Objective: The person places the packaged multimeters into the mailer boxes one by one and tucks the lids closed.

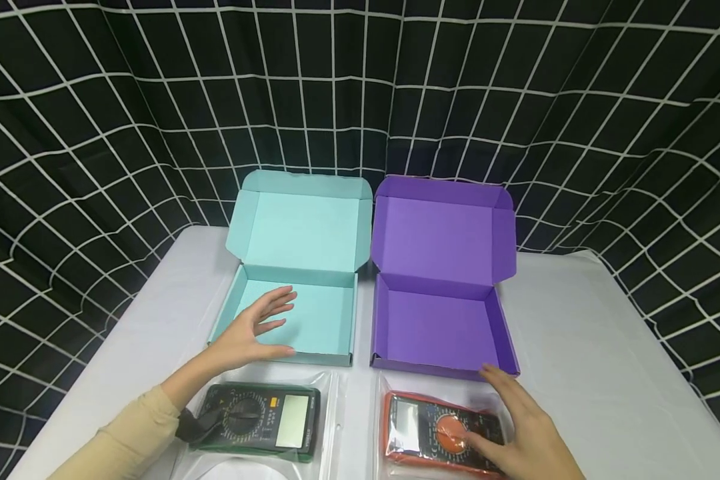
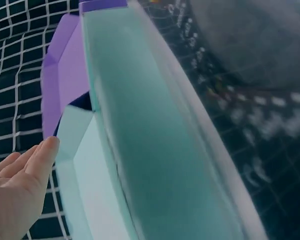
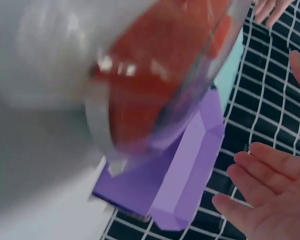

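Left hand (image 1: pixel 249 338) wide, beyond green multimeter (image 1: pixel 252 420) | right hand (image 1: pixel 533 433) wide, partly over red multimeter (image 1: pixel 423 433)

White worktop (image 1: pixel 576 347) carries teal box (image 1: pixel 321 320) centre-left, purple box (image 1: pixel 435 323) centre-right; bagged green multimeter (image 1: pixel 263 420) bottom centre-left, bagged red multimeter (image 1: pixel 429 430) bottom centre-right.

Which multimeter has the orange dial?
The red-cased multimeter, in front of the purple mailer box; the green-cased multimeter, in front of the turquoise mailer box, has a dark dial.

The right wrist view blurs the red multimeter (image 3: pixel 145 65)
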Demonstrator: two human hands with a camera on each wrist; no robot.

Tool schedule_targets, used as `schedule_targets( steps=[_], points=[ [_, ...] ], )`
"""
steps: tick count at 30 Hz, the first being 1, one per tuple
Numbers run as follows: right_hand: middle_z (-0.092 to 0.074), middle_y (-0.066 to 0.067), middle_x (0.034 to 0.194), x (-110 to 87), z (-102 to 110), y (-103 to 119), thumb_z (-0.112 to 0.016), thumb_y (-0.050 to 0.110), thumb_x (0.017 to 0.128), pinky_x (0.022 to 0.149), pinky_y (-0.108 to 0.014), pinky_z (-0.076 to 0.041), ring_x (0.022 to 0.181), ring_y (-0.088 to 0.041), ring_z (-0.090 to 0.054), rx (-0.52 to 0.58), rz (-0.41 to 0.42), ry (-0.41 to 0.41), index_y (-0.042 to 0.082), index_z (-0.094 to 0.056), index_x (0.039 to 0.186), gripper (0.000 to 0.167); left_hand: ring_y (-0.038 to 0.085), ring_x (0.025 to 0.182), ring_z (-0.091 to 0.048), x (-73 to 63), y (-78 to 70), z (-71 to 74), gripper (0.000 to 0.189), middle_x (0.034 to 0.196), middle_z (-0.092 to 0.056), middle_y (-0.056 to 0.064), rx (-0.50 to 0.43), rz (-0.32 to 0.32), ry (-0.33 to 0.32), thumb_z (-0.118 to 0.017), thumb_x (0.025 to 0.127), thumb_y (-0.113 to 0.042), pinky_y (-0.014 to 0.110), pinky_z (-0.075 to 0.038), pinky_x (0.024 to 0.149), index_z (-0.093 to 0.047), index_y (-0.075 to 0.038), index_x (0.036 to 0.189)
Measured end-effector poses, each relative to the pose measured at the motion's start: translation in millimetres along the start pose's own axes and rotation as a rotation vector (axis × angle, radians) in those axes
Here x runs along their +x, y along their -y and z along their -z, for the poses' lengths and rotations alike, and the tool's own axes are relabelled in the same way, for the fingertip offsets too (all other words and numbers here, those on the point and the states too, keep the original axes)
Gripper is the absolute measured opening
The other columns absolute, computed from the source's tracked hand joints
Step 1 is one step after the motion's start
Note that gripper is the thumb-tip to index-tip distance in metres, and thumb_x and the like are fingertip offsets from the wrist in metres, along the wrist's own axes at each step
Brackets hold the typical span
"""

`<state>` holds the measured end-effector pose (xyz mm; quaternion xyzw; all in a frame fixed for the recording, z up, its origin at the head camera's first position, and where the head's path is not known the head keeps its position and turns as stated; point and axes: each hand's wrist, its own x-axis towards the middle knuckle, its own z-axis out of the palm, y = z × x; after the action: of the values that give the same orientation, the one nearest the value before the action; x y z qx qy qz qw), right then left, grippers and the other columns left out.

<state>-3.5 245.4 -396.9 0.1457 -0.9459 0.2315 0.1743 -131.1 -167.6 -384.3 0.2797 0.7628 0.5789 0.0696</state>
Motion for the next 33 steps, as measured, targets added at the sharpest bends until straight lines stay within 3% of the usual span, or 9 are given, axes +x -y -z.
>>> schedule_targets(
  steps=[4,8,10,15,23,26,28,31,33],
  points=[
    [-0.055,-0.011,0.136,-0.7,-7.5,7.3,-0.092,0.045,0.053,0.104,-0.029,-0.041,0.119,-0.035,-0.052,0.002,0.022,0.056,0.007,-0.051,0.136,0.100,0.047,0.137,-0.030,17.1,1.4,-12.5,0.092,0.151,-0.028,0.030,-0.053,0.072,0.074,-0.081,0.076,-0.005,0.043,-0.036,0.109,-0.025,0.005,0.149],
    [-0.055,-0.014,0.137,-3.0,-15.3,11.0,-0.087,0.058,0.055,0.109,-0.007,-0.013,0.120,-0.041,-0.050,-0.003,0.075,0.095,0.003,-0.052,0.135,0.104,0.044,0.140,-0.027,31.9,0.0,-27.0,0.098,0.154,-0.024,0.028,-0.079,0.118,0.159,-0.082,0.075,-0.004,0.044,-0.033,0.111,-0.021,0.004,0.151],
    [-0.055,-0.016,0.137,-3.7,-19.0,11.4,-0.084,0.064,0.057,0.109,-0.005,-0.004,0.123,-0.039,-0.049,-0.015,0.122,0.107,0.000,-0.053,0.134,0.105,0.044,0.140,-0.026,38.3,0.1,-34.1,0.100,0.155,-0.023,0.028,-0.089,0.123,0.192,-0.082,0.074,-0.002,0.045,-0.033,0.112,-0.018,0.004,0.151],
    [-0.056,-0.018,0.135,-4.2,-24.9,12.4,-0.074,0.075,0.060,0.111,-0.009,0.001,0.122,-0.036,-0.051,-0.053,0.210,0.138,-0.003,-0.055,0.130,0.106,0.040,0.142,-0.024,53.0,0.2,-51.6,0.102,0.157,-0.019,0.026,-0.157,0.154,0.236,-0.080,0.074,0.002,0.043,-0.031,0.113,-0.014,0.005,0.152],
    [-0.059,-0.018,0.130,-4.0,-31.5,12.0,-0.065,0.084,0.058,0.112,-0.012,0.007,0.114,-0.038,-0.057,-0.097,0.282,0.143,-0.002,-0.053,0.130,0.113,0.041,0.144,-0.015,76.3,0.3,-77.4,0.104,0.157,-0.010,0.030,-0.266,0.239,0.228,-0.075,0.069,0.016,0.043,-0.027,0.114,-0.010,0.010,0.150],
    [-0.060,-0.016,0.129,-4.7,-33.4,13.0,-0.064,0.086,0.058,0.115,-0.017,-0.002,0.115,-0.035,-0.058,-0.118,0.285,0.140,-0.001,-0.055,0.130,0.113,0.042,0.144,-0.014,85.0,4.1,-85.7,0.106,0.157,-0.008,0.030,-0.284,0.287,0.223,-0.072,0.067,0.019,0.044,-0.025,0.114,-0.009,0.010,0.150],
    [-0.060,-0.015,0.129,-5.1,-34.0,13.6,-0.063,0.087,0.058,0.117,-0.032,-0.019,0.115,-0.033,-0.059,-0.136,0.283,0.150,0.000,-0.055,0.131,0.114,0.041,0.144,-0.015,90.7,6.9,-90.4,0.107,0.157,-0.007,0.029,-0.287,0.323,0.223,-0.072,0.066,0.019,0.044,-0.025,0.114,-0.008,0.008,0.151],
    [-0.060,-0.015,0.130,-5.2,-34.1,14.9,-0.061,0.088,0.058,0.103,-0.051,-0.040,0.117,-0.031,-0.058,-0.143,0.269,0.192,-0.001,-0.054,0.132,0.116,0.041,0.144,-0.014,98.3,9.3,-96.5,0.110,0.158,-0.004,0.027,-0.305,0.377,0.225,-0.072,0.066,0.019,0.043,-0.024,0.114,-0.005,0.005,0.152],
    [-0.059,-0.014,0.131,-5.0,-33.6,15.8,-0.060,0.088,0.058,0.094,-0.058,-0.044,0.118,-0.031,-0.057,-0.136,0.251,0.229,-0.001,-0.052,0.134,0.117,0.041,0.144,-0.013,102.6,9.9,-99.8,0.113,0.159,-0.001,0.025,-0.312,0.403,0.232,-0.072,0.066,0.020,0.043,-0.025,0.114,-0.001,0.004,0.153]
  ],
)
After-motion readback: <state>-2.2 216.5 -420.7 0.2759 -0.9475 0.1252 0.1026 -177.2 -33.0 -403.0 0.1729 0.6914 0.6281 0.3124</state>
